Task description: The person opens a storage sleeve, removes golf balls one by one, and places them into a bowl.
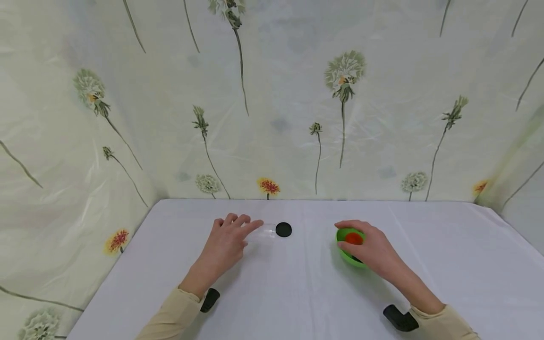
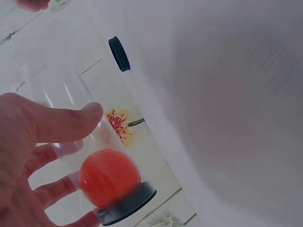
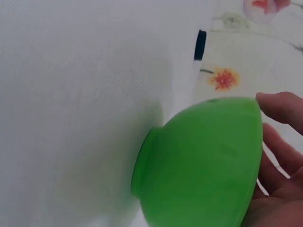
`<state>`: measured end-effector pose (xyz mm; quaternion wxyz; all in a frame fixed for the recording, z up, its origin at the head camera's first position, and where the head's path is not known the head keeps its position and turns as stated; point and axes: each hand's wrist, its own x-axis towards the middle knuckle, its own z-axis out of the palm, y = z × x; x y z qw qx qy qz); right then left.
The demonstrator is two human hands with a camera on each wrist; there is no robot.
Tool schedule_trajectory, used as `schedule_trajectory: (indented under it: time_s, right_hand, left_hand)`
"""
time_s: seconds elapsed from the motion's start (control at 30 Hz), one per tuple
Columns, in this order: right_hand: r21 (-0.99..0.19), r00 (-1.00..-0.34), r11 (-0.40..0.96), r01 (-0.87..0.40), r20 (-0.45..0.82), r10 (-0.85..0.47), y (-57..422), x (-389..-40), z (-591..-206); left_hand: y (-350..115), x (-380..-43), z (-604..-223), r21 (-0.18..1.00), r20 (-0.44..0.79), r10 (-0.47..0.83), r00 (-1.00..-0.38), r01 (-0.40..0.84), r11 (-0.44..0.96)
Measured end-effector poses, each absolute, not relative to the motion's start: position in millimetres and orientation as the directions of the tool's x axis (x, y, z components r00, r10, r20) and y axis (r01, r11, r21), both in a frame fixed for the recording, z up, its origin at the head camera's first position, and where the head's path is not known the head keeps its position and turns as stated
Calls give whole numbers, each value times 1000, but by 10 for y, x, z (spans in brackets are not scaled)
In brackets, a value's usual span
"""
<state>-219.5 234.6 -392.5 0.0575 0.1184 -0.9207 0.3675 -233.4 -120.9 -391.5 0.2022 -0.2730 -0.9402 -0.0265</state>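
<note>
My left hand (image 1: 229, 238) holds a clear tube (image 2: 66, 90), thumb on one side and fingers round the other. A red-orange ball (image 2: 110, 177) lies inside it against a black end cap (image 2: 128, 204). In the head view the tube is faint and the hand hides most of it. On the right, my right hand (image 1: 374, 245) is spread over a green bowl (image 3: 203, 161), one fingertip right at the rim. Another red-orange ball (image 1: 353, 239) shows in the bowl between thumb and forefinger. Beside it is a bit of something dark (image 1: 356, 259).
A loose black cap (image 1: 284, 230) is on the white-covered table (image 1: 293, 293) between the hands. Behind the table hangs a pale curtain (image 1: 280, 94) with a dandelion print. Black wrist mounts (image 1: 401, 318) stick out near both sleeves.
</note>
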Motion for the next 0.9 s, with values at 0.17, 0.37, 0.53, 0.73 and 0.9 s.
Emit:
schedule_trajectory:
  time_s: [0.17, 0.37, 0.53, 0.73, 0.9]
  right_hand:
    - [-665, -961, 693, -278, 205, -188, 2237, -2200, -3918]
    - [-657, -941, 675, -336, 254, -222, 2138, -2206, -3896]
    - [-715, -922, 584, -386, 289, -256, 2065, -2217, -3901]
    - [-787, -925, 493, -372, 272, -265, 1942, -2249, -3897]
    - [-826, -927, 439, -354, 249, -280, 1838, -2276, -3897]
  left_hand:
    - [-1214, -2327, -3909, -59, 377, 498, -781, 517, 854]
    - [-1211, -2328, -3898, -54, 345, 499, -795, 514, 856]
    - [-1207, -2335, -3893, -62, 353, 496, -793, 509, 859]
    - [-1194, -2339, -3879, -74, 378, 497, -782, 509, 857]
    - [-1176, -2317, -3845, -79, 374, 492, -786, 501, 862]
